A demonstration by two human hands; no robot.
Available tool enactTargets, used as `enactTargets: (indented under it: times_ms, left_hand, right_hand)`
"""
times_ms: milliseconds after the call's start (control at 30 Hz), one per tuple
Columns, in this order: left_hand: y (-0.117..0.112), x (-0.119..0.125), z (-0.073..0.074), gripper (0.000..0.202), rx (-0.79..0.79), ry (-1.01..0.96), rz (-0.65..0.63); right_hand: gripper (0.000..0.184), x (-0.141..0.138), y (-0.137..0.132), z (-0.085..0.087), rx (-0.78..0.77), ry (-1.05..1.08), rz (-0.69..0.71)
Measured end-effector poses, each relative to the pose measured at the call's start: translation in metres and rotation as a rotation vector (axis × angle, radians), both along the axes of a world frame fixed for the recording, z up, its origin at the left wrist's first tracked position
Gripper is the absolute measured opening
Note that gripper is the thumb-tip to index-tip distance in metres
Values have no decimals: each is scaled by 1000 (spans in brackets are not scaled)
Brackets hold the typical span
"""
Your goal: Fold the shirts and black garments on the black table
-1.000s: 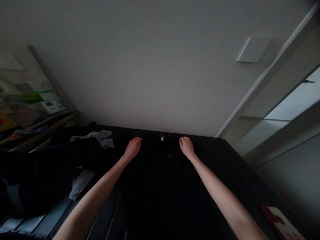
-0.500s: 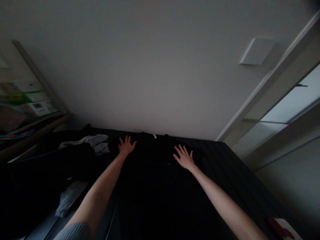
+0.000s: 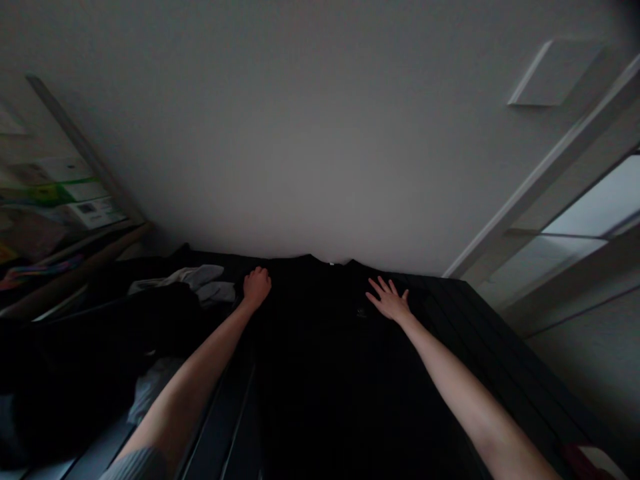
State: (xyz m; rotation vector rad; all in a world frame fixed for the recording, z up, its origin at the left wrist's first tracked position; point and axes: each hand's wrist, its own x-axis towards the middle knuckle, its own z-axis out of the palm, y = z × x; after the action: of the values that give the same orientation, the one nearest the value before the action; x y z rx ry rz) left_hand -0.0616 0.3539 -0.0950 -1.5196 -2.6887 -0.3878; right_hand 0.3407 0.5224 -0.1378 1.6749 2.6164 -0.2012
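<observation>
A black shirt (image 3: 325, 360) lies spread in front of me, its collar toward the wall and a small pale tag at the neck. A faint little logo shows on its chest. My left hand (image 3: 257, 288) is closed on the shirt near the shoulder on the left side, fingers curled into the cloth. On the other side, my right hand (image 3: 390, 301) rests flat on the shirt near the opposite shoulder, fingers spread. In this dim light the black fabric's edges and folds are hard to make out.
Grey cloth (image 3: 203, 280) and a dark heap of clothing (image 3: 90, 373) lie to the left. Boxes (image 3: 95, 212) stand on a shelf beyond them. A wall (image 3: 320, 147) rises behind the dark slatted surface (image 3: 480, 347). A red and white item (image 3: 590, 460) sits at lower right.
My left hand has gone from spread fingers to curled ones. My right hand stays spread, a little further right and higher. The shirt's collar now sits closer to the wall.
</observation>
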Motion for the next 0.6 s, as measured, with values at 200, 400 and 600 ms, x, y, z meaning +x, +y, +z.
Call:
enactTargets:
  times_ms: [200,400,600]
  left_hand:
    - [-11,-32,-8,56,-137,-51,94]
    - [6,-60,-7,59,-193,-72,226]
    - [4,-39,0,57,-60,-2,276]
  right_hand:
    - [64,9,-8,5,29,-29,-52]
    - [65,11,-9,7,-4,-51,6]
    - [65,-1,4,7,-21,-68,26]
